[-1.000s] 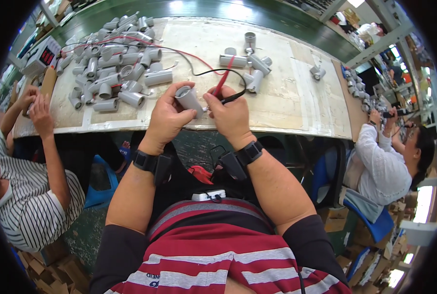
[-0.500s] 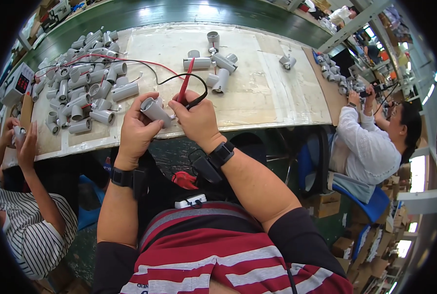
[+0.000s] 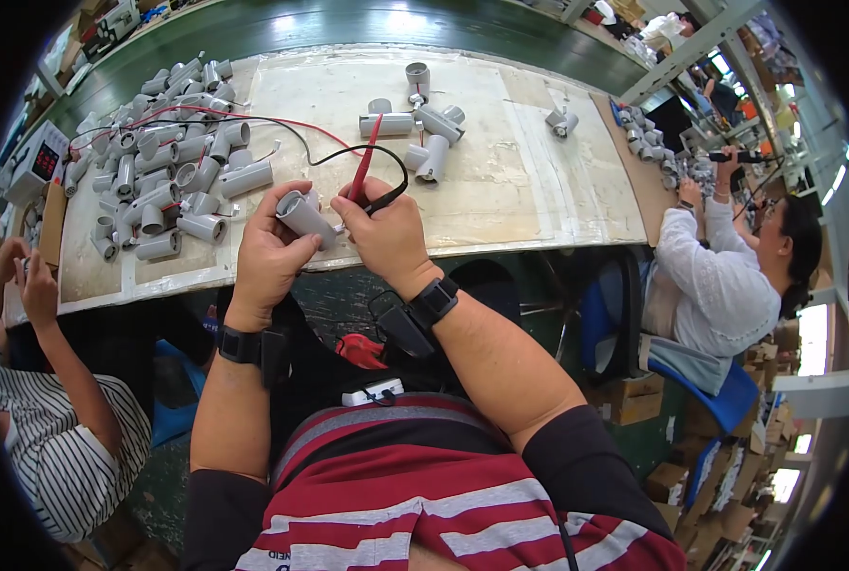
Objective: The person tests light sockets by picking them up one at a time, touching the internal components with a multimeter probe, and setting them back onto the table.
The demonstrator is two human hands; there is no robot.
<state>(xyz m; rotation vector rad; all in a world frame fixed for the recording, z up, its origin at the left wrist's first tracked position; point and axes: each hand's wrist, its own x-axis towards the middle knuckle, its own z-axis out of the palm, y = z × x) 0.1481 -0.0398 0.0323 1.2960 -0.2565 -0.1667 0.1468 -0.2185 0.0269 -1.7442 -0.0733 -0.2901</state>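
My left hand is closed round a grey cylindrical housing, held tilted above the table's front edge. A small white connector shows at the housing's right end, beside my right fingertips. In my right hand are two test probes: the red probe points up and away, and the black probe lies across the fingers. Their tips are hidden by the hand. Red and black leads run left over the table toward a meter box with a red lit display.
A heap of grey housings covers the table's left part. Several more housings lie beyond my right hand, and one housing sits farther right. Co-workers sit on both sides, one in a striped shirt, another in a white top.
My hands stay nearly still, with the housing and probes in the same grip. The left co-worker's hands have shifted, and the right co-worker's raised hand has moved up.
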